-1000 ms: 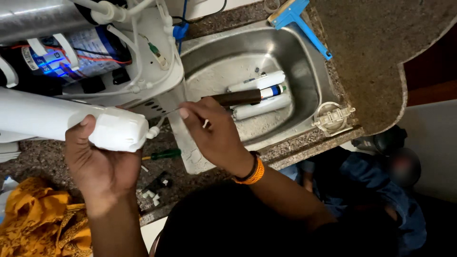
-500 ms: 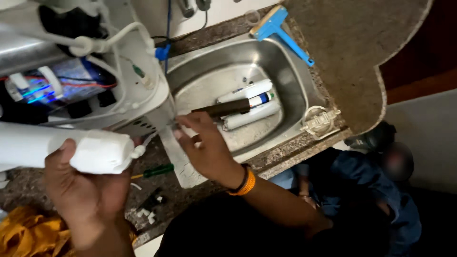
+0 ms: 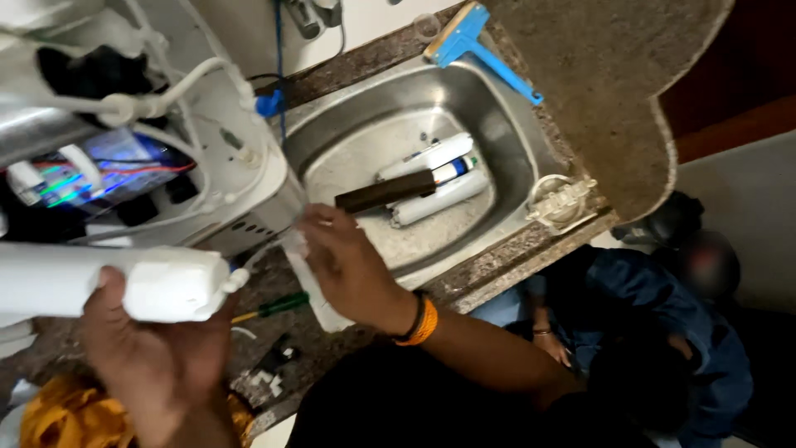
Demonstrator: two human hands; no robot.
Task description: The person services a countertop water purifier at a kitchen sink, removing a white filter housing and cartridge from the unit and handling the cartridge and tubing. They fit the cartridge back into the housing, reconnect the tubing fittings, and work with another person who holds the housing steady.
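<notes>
My left hand [image 3: 145,357] grips a long white filter cartridge [image 3: 99,282] from below and holds it level above the counter. My right hand [image 3: 348,270], with an orange band at the wrist, pinches a thin white tube [image 3: 267,249] that runs from the cartridge's end fitting. Both hands are just in front of an opened white water purifier [image 3: 215,174], whose hoses and blue-lit inner parts show. A white strip hangs below my right fingers.
A steel sink [image 3: 497,141] holds two white cartridges [image 3: 439,195] and a dark brown one [image 3: 385,191]. A blue squeegee [image 3: 473,41] lies at its far edge. A green screwdriver [image 3: 278,305], small parts and a yellow cloth [image 3: 66,415] lie on the counter. Another person [image 3: 663,332] crouches at lower right.
The view has swung, so the sink now sits further right. My left hand has carried the cartridge lower and to the left. My right hand has stayed at the tube by the cartridge's end.
</notes>
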